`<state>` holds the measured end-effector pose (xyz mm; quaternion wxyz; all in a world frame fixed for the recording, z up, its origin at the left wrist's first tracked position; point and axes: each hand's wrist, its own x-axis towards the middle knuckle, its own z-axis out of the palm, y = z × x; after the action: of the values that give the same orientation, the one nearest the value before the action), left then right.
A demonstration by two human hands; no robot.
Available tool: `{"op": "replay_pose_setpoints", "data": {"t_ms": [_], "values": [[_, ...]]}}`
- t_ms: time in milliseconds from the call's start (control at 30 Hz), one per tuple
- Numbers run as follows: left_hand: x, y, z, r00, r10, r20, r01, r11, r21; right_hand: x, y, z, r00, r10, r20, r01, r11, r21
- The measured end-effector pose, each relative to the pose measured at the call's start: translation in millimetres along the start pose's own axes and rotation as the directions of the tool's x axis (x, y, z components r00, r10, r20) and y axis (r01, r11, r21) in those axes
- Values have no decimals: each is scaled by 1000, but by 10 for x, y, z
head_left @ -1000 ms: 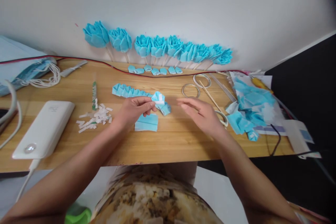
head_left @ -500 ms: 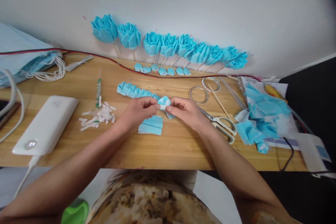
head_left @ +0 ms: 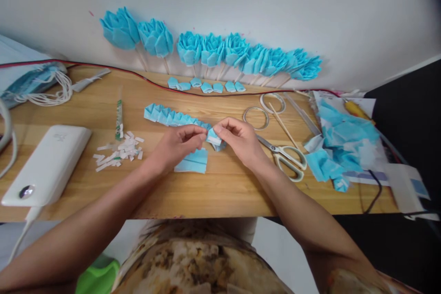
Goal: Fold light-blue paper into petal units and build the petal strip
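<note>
My left hand (head_left: 174,144) and my right hand (head_left: 241,140) meet over the middle of the wooden table (head_left: 223,188), both pinching a small folded blue petal piece (head_left: 213,138) with a white strip on it. Behind it lies a row of folded blue petals (head_left: 172,117). A pleated blue sheet (head_left: 192,161) lies flat just below my left fingers.
Several blue paper flowers (head_left: 213,50) on sticks lean on the wall, with small blue pieces (head_left: 206,86) below. Scissors (head_left: 285,156), two tape rings (head_left: 255,117), a stick and blue scraps (head_left: 339,142) lie right. White paper bits (head_left: 119,151), a pen and a white power bank (head_left: 44,163) lie left.
My right hand came in from the right and closed on the blue piece that my left hand was holding. The view shifted slightly.
</note>
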<state>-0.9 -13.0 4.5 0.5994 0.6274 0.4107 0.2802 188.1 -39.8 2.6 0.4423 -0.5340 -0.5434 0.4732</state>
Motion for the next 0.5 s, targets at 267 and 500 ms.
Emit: {"op": "replay_pose_setpoints", "data": {"t_ms": [267,500], "values": [[-3,-2,-10,999,53,0,-53,998,17,-13,39,15,999,-48,0,48,999,-17],[11,-23,-13,994,5,-113,-17,995,-101,-4,34,-17,994,-5,107,0,999,42]]}}
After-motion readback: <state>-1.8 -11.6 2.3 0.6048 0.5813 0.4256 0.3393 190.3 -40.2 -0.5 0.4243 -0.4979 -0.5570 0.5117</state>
